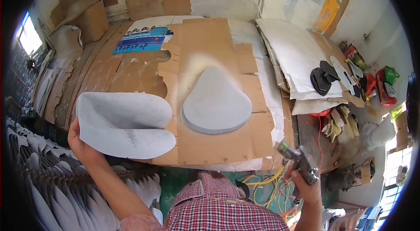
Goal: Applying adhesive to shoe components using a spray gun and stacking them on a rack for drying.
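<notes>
At the left, my left hand (83, 145) grips the edge of a light grey sheet (122, 121), bent over on itself so two rounded lobes point right. The sheet is over the near left part of the cardboard-covered table. My right hand (304, 185) is wrapped round the handle of a spray gun (302, 165), held off the table's near right edge. Its green-ringed nozzle (284, 148) points up and left. Between my hands, a stack of grey rounded-triangle sheets (216, 102) lies on brown cardboard (210, 38), with pale overspray around its far tip.
Many curved grey sheets (61, 183) stand in rows at lower left. White sheets (284, 51) are piled at far right, with black pieces (323, 78) on top. Yellow and orange hoses (271, 191) lie on the green floor. A blue printed cardboard piece (142, 40) lies at far left.
</notes>
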A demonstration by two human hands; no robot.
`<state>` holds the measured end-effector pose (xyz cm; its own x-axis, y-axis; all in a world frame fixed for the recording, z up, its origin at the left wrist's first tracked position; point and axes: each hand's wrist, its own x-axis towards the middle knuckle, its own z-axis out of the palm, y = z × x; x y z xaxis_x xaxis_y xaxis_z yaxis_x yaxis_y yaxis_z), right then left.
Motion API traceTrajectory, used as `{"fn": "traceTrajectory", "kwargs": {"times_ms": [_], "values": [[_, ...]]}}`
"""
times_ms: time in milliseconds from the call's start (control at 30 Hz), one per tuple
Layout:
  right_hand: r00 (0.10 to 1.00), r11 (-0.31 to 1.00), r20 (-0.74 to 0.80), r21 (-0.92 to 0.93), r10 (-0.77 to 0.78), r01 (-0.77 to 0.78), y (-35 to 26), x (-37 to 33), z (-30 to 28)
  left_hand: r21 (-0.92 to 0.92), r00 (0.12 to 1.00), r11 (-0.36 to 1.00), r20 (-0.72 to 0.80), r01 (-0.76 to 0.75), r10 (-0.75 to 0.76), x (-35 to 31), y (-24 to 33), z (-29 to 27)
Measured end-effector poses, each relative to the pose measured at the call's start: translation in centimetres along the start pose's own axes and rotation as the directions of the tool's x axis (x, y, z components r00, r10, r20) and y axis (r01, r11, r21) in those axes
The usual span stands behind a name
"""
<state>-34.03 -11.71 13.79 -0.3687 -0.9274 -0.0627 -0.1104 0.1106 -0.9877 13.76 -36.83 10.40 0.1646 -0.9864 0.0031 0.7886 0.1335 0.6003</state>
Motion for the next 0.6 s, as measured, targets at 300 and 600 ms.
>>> {"fn": "traceTrajectory", "kwargs": {"times_ms": [300, 600], "values": [[0.985, 0.997, -0.162, -0.043, 0.051, -0.058, -0.6, -3.1, -2.7, -0.013, 0.999, 0.999, 0.015, 0.039, -0.039, -0.7, -0.4, -0.6], [0.987, 0.987, 0.070, -0.089, 0.142, -0.135, -0.4, -5.0, -3.1, -0.004, 0.989, 0.991, 0.065, 0.133, -0.133, -1.0, -1.3, 0.1]]}}
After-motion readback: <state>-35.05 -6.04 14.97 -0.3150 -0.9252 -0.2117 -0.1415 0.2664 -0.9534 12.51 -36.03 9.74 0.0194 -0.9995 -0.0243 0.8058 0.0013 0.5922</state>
